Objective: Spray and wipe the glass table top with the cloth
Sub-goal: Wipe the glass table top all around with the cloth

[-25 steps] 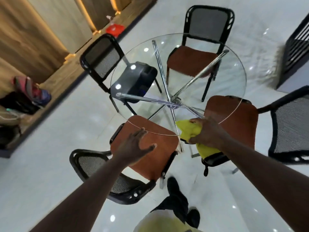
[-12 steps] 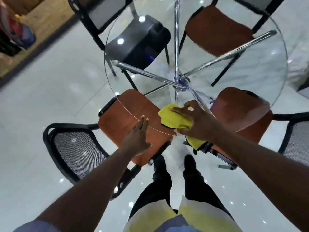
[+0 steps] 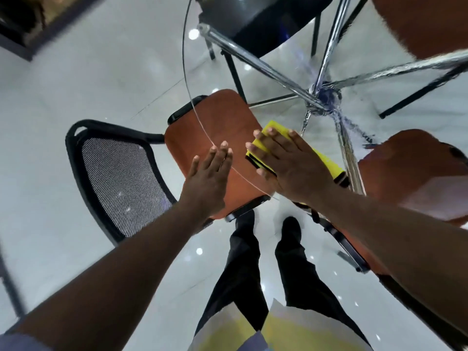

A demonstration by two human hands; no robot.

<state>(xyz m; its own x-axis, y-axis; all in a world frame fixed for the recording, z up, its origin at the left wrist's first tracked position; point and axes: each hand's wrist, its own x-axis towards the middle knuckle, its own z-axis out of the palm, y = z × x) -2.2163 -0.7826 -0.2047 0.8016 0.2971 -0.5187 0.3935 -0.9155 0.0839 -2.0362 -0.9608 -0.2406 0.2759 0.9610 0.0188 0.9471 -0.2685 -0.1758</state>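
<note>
I press my right hand (image 3: 291,163) flat, fingers spread, on the yellow cloth (image 3: 326,162) so it rubs the glass table top (image 3: 202,133) near its edge. My left hand (image 3: 207,178) is empty and open, fingers together, palm down at the rim, probably for balance.

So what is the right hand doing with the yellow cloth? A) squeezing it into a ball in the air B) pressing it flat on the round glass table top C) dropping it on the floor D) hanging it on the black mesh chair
B: the right hand lies spread, palm down, on the folded yellow cloth, which rests on the round glass table top near its edge.
</note>
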